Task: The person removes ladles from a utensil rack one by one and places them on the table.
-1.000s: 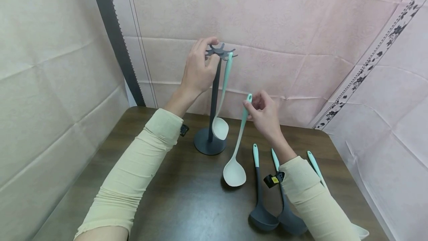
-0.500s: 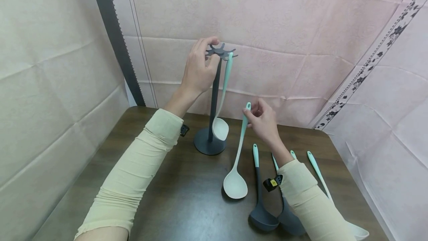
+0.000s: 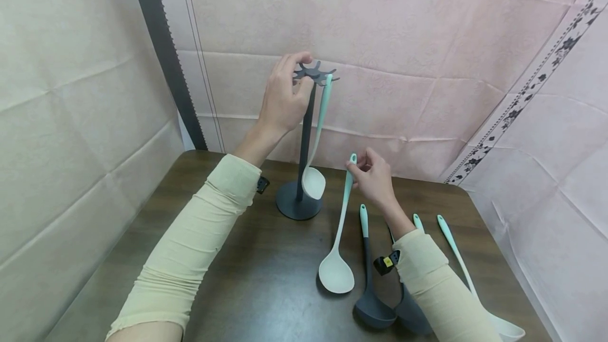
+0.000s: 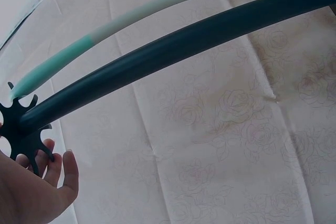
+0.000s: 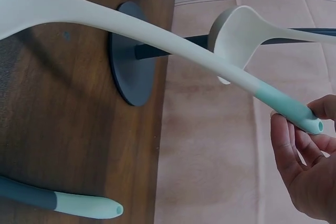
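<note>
My right hand pinches a white serving spoon near the tip of its mint handle. The spoon slants with its bowl down, close over the table, a shadow just under it. My left hand grips the hooked top of a dark utensil stand, thumb and fingers at its hooks. A white ladle with a mint handle hangs from a hook on the stand's right side. In the right wrist view the pinched handle has a hole at its end.
Right of the spoon on the brown table lies a dark ladle. Another dark utensil is partly under my right forearm. Farther right lies a white utensil, and one more mint handle shows. Pale cloth hangs behind.
My right hand has come down and toward me with the spoon, whose bowl is lower in view. My left hand keeps its place on the stand, and the hanging ladle stays put.
</note>
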### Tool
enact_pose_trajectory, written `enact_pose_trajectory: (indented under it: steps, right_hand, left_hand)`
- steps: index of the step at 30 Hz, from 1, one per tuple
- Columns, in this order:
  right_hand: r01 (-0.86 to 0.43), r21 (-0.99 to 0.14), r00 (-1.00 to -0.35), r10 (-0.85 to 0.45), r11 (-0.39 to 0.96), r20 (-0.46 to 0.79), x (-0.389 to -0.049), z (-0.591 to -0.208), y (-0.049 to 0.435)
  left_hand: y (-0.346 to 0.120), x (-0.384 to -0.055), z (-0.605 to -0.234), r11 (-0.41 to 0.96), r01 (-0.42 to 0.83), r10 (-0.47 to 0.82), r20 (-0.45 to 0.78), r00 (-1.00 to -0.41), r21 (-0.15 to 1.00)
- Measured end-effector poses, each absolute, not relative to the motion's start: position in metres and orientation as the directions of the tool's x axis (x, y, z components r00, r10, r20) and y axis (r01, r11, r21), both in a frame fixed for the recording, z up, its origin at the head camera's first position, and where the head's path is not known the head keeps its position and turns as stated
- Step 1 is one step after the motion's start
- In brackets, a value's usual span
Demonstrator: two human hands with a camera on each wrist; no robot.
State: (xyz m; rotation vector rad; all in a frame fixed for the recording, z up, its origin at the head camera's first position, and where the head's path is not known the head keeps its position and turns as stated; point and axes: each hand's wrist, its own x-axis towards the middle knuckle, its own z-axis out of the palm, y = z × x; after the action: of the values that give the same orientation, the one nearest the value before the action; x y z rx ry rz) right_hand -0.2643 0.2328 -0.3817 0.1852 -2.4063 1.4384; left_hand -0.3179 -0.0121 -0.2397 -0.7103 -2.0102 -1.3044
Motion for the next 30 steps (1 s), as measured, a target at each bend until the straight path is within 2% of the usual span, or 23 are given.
enact_pose_trajectory:
  steps: [30]
  right_hand:
    - [-0.147, -0.825, -0.976, 0.054, 0.546, 0.21, -0.274, -0.426, 0.236]
  left_hand:
    - [-0.012, -0.316, -0.239, 0.365, 0.74, 0.108, 0.763, -0.637, 0.566]
